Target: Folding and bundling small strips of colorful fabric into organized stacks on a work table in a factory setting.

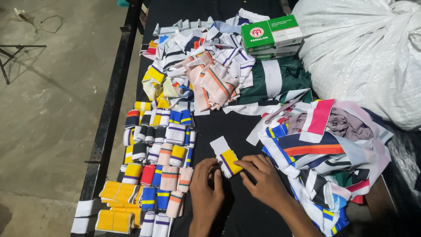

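Both hands, left hand [206,184] and right hand [263,175], pinching yellow-striped strip [227,159] near table's [245,210] front edge, apparently mid-fold; pressing flat likely comes next.

Large white sack [368,48] cut off at far right, near end of folded strip [227,159] hidden under fingertips [247,164] (both hands), forearms cropped at near edge

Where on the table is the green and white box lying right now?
In the head view, the green and white box lies at the table's far end, right of centre, between the loose striped fabric pile and the big white sack.
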